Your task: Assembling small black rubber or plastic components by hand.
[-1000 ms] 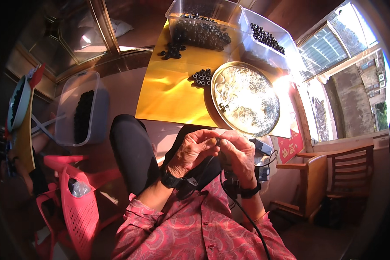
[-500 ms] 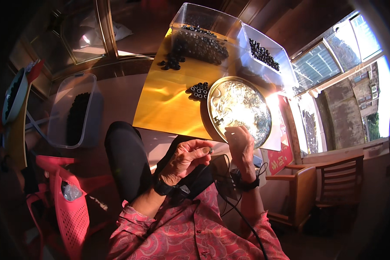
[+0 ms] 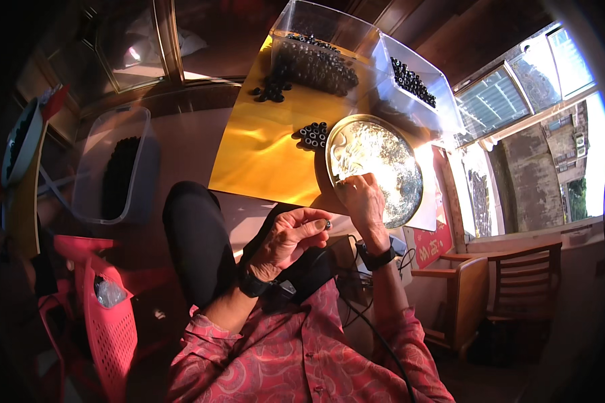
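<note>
My left hand (image 3: 286, 245) is closed in a pinch over my lap. Between its thumb and forefinger sits a small dark, round piece (image 3: 328, 225) with a shiny end. My right hand (image 3: 363, 205) reaches over the near left rim of a round metal tray (image 3: 420, 191), its fingers bent together and pointing down. Whatever they hold, if anything, is hidden. Small shiny parts (image 3: 349, 154) lie in the tray under strong glare. Left of the tray, a tight group of short black cylinders with pale rings (image 3: 311, 136) stands on a yellow sheet (image 3: 259, 158).
Two clear plastic bins, one behind (image 3: 326, 20) and one at the back right (image 3: 444, 101), hold many black pieces. More loose black pieces (image 3: 272, 89) lie left of them. Another bin (image 3: 87, 181), a pink chair (image 3: 107, 316) and a wooden chair (image 3: 470, 295) stand around. A cable (image 3: 383, 336) crosses my front.
My right hand has moved up and slightly left, further over the tray, with its fingers now bent down into it. The left hand keeps its pinch almost in place.
</note>
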A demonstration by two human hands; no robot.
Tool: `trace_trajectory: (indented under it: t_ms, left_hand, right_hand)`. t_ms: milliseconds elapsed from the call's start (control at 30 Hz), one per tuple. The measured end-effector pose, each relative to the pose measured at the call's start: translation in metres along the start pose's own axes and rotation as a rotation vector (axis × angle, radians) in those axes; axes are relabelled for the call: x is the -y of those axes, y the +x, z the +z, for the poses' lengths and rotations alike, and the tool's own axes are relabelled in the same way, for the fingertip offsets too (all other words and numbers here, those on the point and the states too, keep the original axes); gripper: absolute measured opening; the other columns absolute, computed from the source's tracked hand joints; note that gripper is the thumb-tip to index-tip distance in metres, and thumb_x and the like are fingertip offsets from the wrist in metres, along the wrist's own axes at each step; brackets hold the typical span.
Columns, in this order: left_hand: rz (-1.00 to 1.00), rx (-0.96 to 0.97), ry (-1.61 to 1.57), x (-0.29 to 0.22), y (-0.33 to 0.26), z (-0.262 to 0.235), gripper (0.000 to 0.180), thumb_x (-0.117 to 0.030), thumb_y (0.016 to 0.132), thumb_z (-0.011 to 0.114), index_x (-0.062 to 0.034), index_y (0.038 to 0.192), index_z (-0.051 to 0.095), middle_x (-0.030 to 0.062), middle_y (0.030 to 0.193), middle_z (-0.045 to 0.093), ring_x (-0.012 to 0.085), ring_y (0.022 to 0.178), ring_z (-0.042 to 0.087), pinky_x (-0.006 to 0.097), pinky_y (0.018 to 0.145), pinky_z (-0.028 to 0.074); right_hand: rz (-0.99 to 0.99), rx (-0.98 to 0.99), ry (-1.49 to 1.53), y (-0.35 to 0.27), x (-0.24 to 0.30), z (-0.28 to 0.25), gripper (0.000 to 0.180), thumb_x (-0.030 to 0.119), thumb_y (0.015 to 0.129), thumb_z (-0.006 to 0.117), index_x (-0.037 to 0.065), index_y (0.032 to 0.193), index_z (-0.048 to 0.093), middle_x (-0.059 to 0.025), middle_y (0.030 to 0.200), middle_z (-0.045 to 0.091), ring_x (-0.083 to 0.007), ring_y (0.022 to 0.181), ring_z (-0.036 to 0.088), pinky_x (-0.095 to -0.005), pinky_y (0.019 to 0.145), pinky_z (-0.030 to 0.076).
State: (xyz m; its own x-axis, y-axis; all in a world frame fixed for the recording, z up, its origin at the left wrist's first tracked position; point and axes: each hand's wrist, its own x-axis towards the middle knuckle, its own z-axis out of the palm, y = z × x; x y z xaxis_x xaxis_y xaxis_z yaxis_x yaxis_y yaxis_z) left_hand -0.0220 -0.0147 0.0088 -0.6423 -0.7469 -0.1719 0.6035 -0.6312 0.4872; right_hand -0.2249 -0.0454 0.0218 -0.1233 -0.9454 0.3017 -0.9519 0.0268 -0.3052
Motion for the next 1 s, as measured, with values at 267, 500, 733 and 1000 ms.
trace_trajectory:
  t_ms: [267, 500, 733, 1000]
  left_hand:
    - [0.004, 0.005, -0.001, 0.007, 0.001, -0.005, 0.024, -0.01, 0.09, 0.066, 0.0012, 0.111, 0.064, 0.0088, 0.094, 0.068, 0.0122, 0.077, 0.066, 0.024, 0.07, 0.055]
    - [0.015, 0.024, 0.081, 0.011, 0.005, 0.004, 0.029, -0.009, 0.093, 0.061, 0.0012, 0.12, 0.061, 0.0086, 0.107, 0.068, 0.0114, 0.085, 0.066, 0.024, 0.074, 0.055]
    - [0.008, 0.053, 0.115, 0.011, 0.0, 0.004, 0.032, -0.013, 0.093, 0.063, 0.002, 0.121, 0.06, 0.0068, 0.108, 0.067, 0.0104, 0.089, 0.065, 0.024, 0.081, 0.054]
    - [0.007, 0.041, 0.076, 0.015, -0.001, 0.007, 0.032, -0.011, 0.093, 0.062, 0.002, 0.122, 0.059, 0.0091, 0.102, 0.068, 0.0134, 0.082, 0.067, 0.027, 0.076, 0.057]
  right_hand:
    - [0.041, 0.009, 0.363, -0.035, 0.015, -0.036, 0.007, 0.005, 0.085, 0.062, 0.003, 0.092, 0.064, -0.0123, 0.078, 0.065, -0.0281, 0.076, 0.065, -0.0345, 0.066, 0.05]
    - [0.095, 0.023, 0.967, -0.066, 0.044, -0.052, 0.026, -0.007, 0.083, 0.064, 0.0, 0.108, 0.067, -0.0075, 0.091, 0.066, -0.013, 0.08, 0.065, -0.0227, 0.07, 0.05]
    - [0.273, -0.064, 1.113, -0.076, 0.059, -0.055, 0.025, -0.006, 0.085, 0.065, -0.002, 0.109, 0.065, -0.0067, 0.093, 0.068, -0.0116, 0.086, 0.064, -0.0226, 0.076, 0.051]
    - [0.171, -0.01, 1.031, -0.079, 0.05, -0.055, 0.025, -0.007, 0.085, 0.065, -0.002, 0.11, 0.065, -0.0061, 0.101, 0.062, -0.0118, 0.089, 0.063, -0.0225, 0.08, 0.05]
